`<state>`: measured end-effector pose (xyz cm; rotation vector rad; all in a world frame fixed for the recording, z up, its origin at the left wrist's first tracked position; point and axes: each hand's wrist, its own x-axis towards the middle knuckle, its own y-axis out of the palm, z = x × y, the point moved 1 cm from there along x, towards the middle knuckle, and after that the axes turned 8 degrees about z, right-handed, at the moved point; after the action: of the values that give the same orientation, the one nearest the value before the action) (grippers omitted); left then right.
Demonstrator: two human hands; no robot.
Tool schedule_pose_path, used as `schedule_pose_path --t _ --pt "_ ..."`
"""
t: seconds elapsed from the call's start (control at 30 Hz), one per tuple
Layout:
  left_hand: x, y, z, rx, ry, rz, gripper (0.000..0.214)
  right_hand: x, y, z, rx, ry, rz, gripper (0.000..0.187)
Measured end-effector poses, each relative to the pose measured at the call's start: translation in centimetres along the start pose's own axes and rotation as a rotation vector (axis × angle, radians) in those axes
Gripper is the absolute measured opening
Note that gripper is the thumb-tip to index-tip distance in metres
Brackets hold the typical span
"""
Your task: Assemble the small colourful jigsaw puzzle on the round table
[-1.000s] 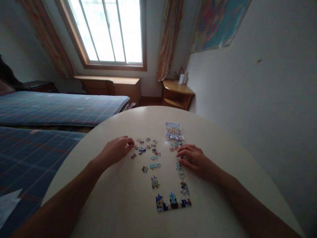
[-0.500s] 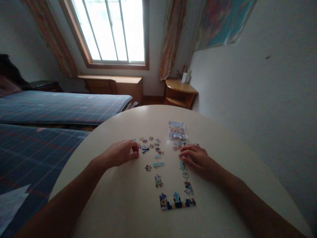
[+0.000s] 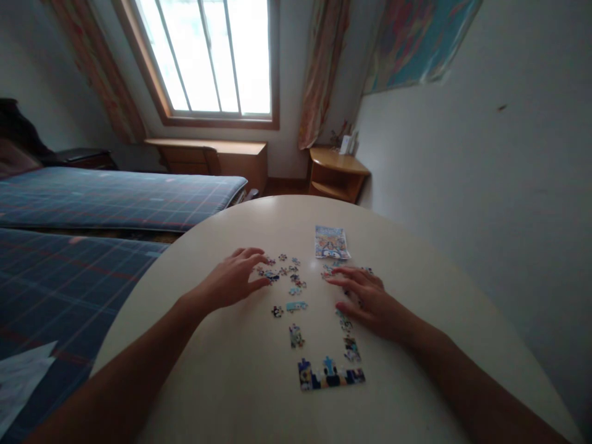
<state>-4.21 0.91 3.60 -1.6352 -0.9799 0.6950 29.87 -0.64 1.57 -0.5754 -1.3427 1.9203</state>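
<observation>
Loose jigsaw pieces (image 3: 289,280) lie scattered in the middle of a round cream table (image 3: 240,376). My left hand (image 3: 235,280) lies on the table at the left edge of the scatter, fingers stretched out over the nearest pieces. My right hand (image 3: 367,299) rests flat with its fingers spread, touching a second small cluster of pieces (image 3: 329,270). A joined bottom strip of the puzzle (image 3: 330,375) sits nearer to me, with short joined bits (image 3: 296,337) above its left end and a column (image 3: 350,348) above its right end. A small printed reference picture (image 3: 330,242) lies beyond the pieces.
A white wall runs close along the table's right side. Two beds with blue plaid covers (image 3: 92,200) stand to the left. A wooden corner shelf (image 3: 335,172) and a low wooden desk (image 3: 213,157) sit under the window at the back.
My left hand has uncurled and reached forward onto the loose pieces. My right hand has spread its fingers toward the right-hand cluster. The view shifted slightly.
</observation>
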Motion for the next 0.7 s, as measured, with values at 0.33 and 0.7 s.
schedule_pose_path --t 0.33,0.7 --pt "0.4 0.3 3.5 -0.017 -0.089 -0.044 0.048 -1.0 -0.5 0.9 -0.010 -0.052 0.182 0.090" --pt "0.2 -0.9 3.9 -0.041 -0.117 0.024 0.026 -1.4 0.4 6.4 0.040 -0.115 0.403 0.109"
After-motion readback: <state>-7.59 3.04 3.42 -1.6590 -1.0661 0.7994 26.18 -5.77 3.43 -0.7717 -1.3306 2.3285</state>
